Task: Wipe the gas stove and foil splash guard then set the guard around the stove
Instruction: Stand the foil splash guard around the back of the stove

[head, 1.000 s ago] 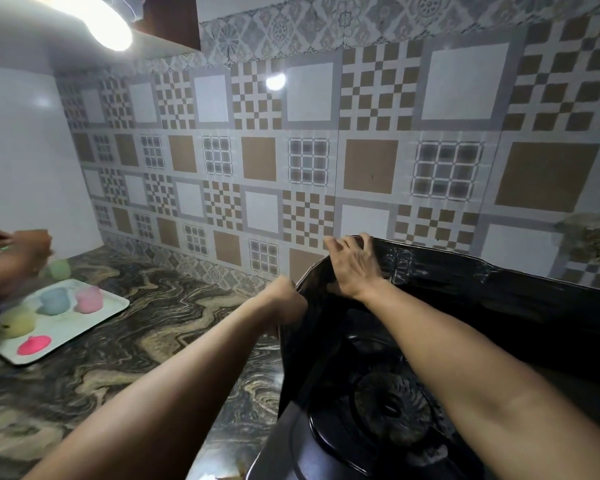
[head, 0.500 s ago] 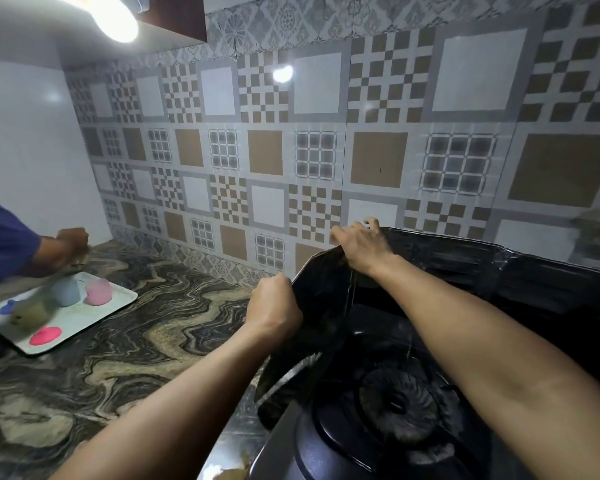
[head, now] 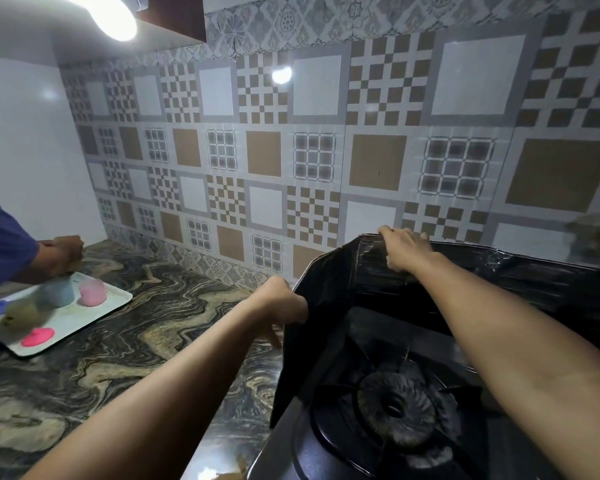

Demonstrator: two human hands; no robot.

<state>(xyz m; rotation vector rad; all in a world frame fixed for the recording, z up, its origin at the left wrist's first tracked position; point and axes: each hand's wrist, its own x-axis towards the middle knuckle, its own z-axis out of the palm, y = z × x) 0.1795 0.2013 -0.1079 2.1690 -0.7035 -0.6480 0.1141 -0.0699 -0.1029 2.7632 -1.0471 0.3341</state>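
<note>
Both hands (head: pixel 404 249) shifted along the splash guard (head: pixel 343 271); marbled countertop (head: pixel 125 344) beside.

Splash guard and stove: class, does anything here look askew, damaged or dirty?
Yes. The splash guard is creased along its top edge, and its left panel leans at a slant while the left hand and right hand grip it. The burner looks coated in grey residue.

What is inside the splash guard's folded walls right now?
The gas stove with one burner visible inside the splash guard. The right forearm covers the stove's right part.
</note>
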